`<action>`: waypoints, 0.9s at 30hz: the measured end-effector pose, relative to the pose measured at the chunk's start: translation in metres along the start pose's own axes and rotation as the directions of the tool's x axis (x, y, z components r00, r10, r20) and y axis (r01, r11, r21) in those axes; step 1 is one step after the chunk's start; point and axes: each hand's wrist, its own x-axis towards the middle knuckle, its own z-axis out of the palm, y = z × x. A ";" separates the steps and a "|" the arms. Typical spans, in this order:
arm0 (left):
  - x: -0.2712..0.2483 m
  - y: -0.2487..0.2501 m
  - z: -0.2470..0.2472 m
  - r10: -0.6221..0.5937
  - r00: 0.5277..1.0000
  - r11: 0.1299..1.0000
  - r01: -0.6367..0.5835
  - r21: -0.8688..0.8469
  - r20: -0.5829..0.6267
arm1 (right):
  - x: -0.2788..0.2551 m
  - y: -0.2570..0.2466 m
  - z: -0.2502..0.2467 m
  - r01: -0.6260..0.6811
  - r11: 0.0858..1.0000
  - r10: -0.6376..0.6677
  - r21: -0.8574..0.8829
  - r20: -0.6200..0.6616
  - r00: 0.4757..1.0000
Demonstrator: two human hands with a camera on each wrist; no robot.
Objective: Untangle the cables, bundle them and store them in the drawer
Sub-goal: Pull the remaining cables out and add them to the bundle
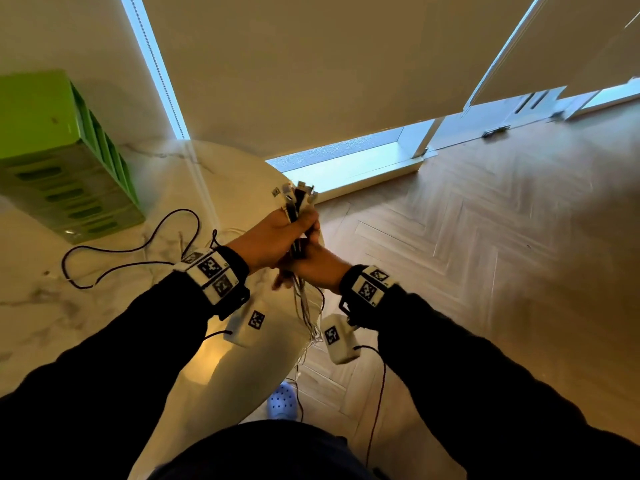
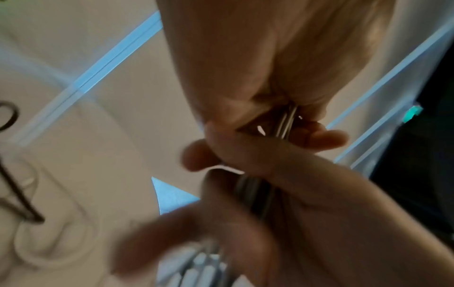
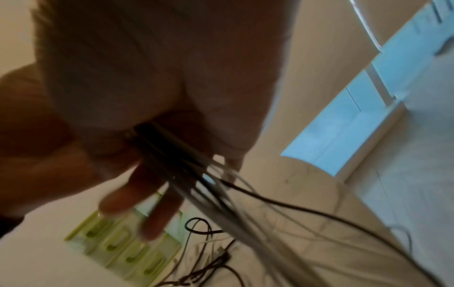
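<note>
Both hands meet above the right edge of the marble table. My left hand grips a cable bundle near its top, and several white and black connector ends stick up out of the fist. Just below it, my right hand holds the same bundle. The loose strands hang down past the table edge. In the right wrist view the cables fan out from my right hand, two blurred fingers pointing down. In the left wrist view the strands run through the left fist.
A green drawer unit stands at the table's back left, its drawers closed. It also shows in the right wrist view as the drawer unit. One dark cable lies looped on the table. Wooden floor lies to the right.
</note>
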 end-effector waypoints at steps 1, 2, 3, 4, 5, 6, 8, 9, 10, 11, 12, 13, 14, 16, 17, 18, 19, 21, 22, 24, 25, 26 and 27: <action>0.002 -0.002 -0.001 0.028 1.000 0.993 -0.027 0.115 -0.005 | 0.000 -0.001 0.002 0.005 0.998 -0.002 0.058 -0.049 0.999; 0.004 -0.004 -0.002 0.037 0.999 0.982 -0.031 0.185 -0.030 | 0.000 -0.001 0.002 0.007 0.996 -0.001 0.089 -0.074 0.997; 0.006 -0.007 -0.004 0.025 0.997 0.980 -0.009 0.198 -0.078 | -0.002 -0.002 0.001 0.008 0.994 0.002 0.109 -0.092 0.996; 0.008 -0.008 -0.005 -0.009 0.993 0.986 0.029 0.167 -0.119 | -0.004 -0.003 -0.001 0.008 0.992 0.006 0.128 -0.107 0.994; 0.009 -0.010 -0.006 -0.053 0.989 0.995 0.065 0.082 -0.140 | -0.006 -0.006 -0.003 0.009 0.990 0.007 0.143 -0.113 0.994; 0.009 -0.010 -0.005 -0.093 0.986 0.995 0.086 -0.053 -0.136 | -0.009 -0.009 -0.004 0.009 0.988 0.008 0.156 -0.110 0.994; 0.010 -0.012 -0.001 -0.089 0.986 0.933 0.032 -0.359 -0.143 | -0.013 -0.014 -0.006 0.012 0.987 0.005 0.163 -0.102 0.995; 0.010 -0.011 0.000 -0.073 0.981 0.865 -0.026 -0.502 -0.178 | -0.015 -0.015 -0.007 0.000 0.985 0.017 0.171 -0.096 0.995; 0.010 -0.010 -0.001 -0.062 0.972 0.790 -0.091 -0.606 -0.226 | -0.016 -0.015 -0.009 -0.029 0.982 0.046 0.186 -0.087 0.995; 0.011 -0.008 -0.003 -0.048 0.962 0.752 -0.143 -0.643 -0.270 | -0.017 -0.016 -0.010 -0.062 0.980 0.078 0.188 -0.075 0.994; 0.012 -0.005 -0.006 -0.018 0.953 0.770 -0.180 -0.612 -0.303 | -0.017 -0.016 -0.012 -0.098 0.979 0.111 0.177 -0.061 0.992; 0.012 -0.003 -0.008 0.042 0.948 0.821 -0.213 -0.530 -0.315 | -0.018 -0.016 -0.014 -0.129 0.979 0.138 0.156 -0.051 0.989; 0.012 0.000 -0.009 0.113 0.944 0.877 -0.242 -0.416 -0.309 | -0.018 -0.016 -0.014 -0.152 0.979 0.159 0.139 -0.042 0.986; 0.011 0.002 -0.012 0.227 0.937 0.940 -0.282 -0.191 -0.265 | -0.018 -0.016 -0.015 -0.190 0.974 0.194 0.124 -0.019 0.981; 0.012 0.000 -0.012 0.260 0.934 0.950 -0.293 -0.108 -0.246 | -0.018 -0.016 -0.015 -0.206 0.972 0.209 0.112 -0.013 0.978; 0.013 -0.002 -0.012 0.279 0.931 0.953 -0.298 -0.049 -0.237 | -0.018 -0.017 -0.015 -0.217 0.972 0.219 0.094 -0.011 0.976; 0.014 -0.005 -0.012 0.285 0.926 0.955 -0.296 -0.006 -0.249 | -0.019 -0.017 -0.014 -0.216 0.973 0.217 0.078 -0.015 0.976; 0.014 -0.007 -0.013 0.268 0.915 0.959 -0.283 -0.006 -0.301 | -0.018 -0.018 -0.012 -0.178 0.981 0.181 0.074 -0.032 0.983; 0.014 -0.008 -0.013 0.251 0.911 0.959 -0.280 -0.043 -0.328 | -0.018 -0.019 -0.009 -0.147 0.986 0.151 0.076 -0.040 0.988; 0.015 -0.006 -0.014 0.204 0.903 0.951 -0.274 -0.141 -0.377 | -0.017 -0.019 -0.005 -0.074 0.997 0.075 0.025 -0.065 0.995; 0.015 -0.005 -0.014 0.171 0.900 0.946 -0.264 -0.190 -0.401 | -0.015 -0.018 -0.005 -0.048 0.998 0.045 -0.032 -0.087 0.995; 0.015 -0.004 -0.014 0.127 0.901 0.930 -0.254 -0.267 -0.415 | -0.014 -0.017 -0.006 -0.036 0.995 0.026 -0.088 -0.118 0.993; 0.014 -0.002 -0.013 0.080 0.907 0.895 -0.249 -0.371 -0.414 | -0.012 -0.015 -0.008 -0.035 0.991 0.015 -0.125 -0.158 0.987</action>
